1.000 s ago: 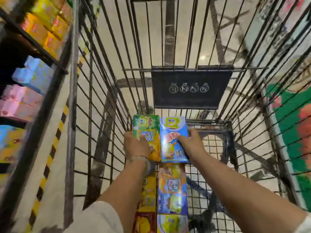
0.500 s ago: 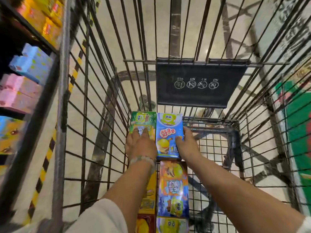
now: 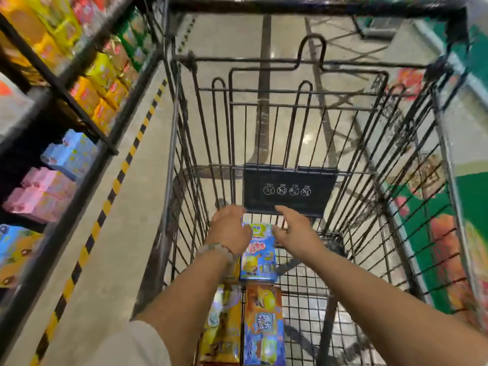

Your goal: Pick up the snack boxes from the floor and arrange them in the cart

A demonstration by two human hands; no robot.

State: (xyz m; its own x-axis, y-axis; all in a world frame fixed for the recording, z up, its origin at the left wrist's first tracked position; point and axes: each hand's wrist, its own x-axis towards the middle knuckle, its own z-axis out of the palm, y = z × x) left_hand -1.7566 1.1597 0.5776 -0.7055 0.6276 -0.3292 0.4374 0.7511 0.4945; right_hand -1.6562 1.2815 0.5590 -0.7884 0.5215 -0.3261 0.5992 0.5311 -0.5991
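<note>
Inside the black wire cart, snack boxes lie flat in two rows along the left side. A blue box lies at the far end, with an orange and blue box nearer to me. In the left row a yellow box shows; the box beyond it is hidden under my left wrist. My left hand and my right hand hover above the far boxes with relaxed fingers. Neither hand holds anything.
A black seat flap with white icons hangs on the cart's far wall. Store shelves with coloured packs stand on the left, beside a yellow and black floor stripe. A green display is on the right.
Both hands have let go of the green and blue boxes and risen off them, toward the far wall. The view has tilted up, showing more of the cart's far end.
</note>
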